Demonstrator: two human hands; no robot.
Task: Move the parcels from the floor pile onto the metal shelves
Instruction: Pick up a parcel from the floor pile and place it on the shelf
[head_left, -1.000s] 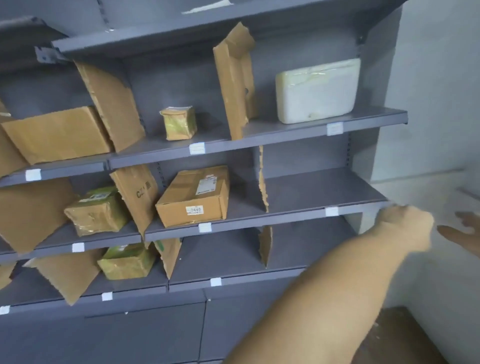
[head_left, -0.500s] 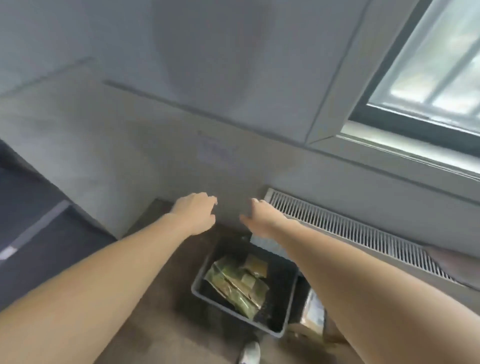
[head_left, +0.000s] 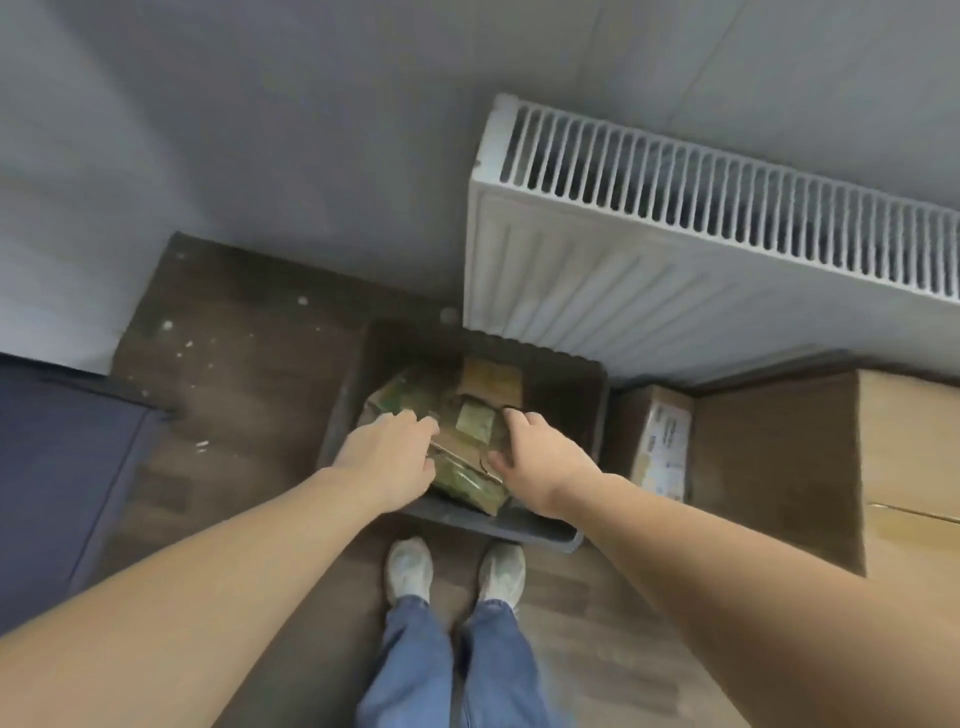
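Both hands reach into the bin (head_left: 550, 538): the left hand (head_left: 387, 457) and right hand (head_left: 540, 465) flank the parcel (head_left: 467, 457), fingers loosely curled against its sides, no firm hold visible. Its long axis runs away from the fingers, toward the radiator (head_left: 675, 270).

My left hand (head_left: 388, 457) and right hand (head_left: 540, 465) cover much of the parcels (head_left: 470, 441) (wrappings blurred, labels unreadable). Right edge crops the cardboard box (head_left: 909, 467); my fingertips' grip can't be made out.
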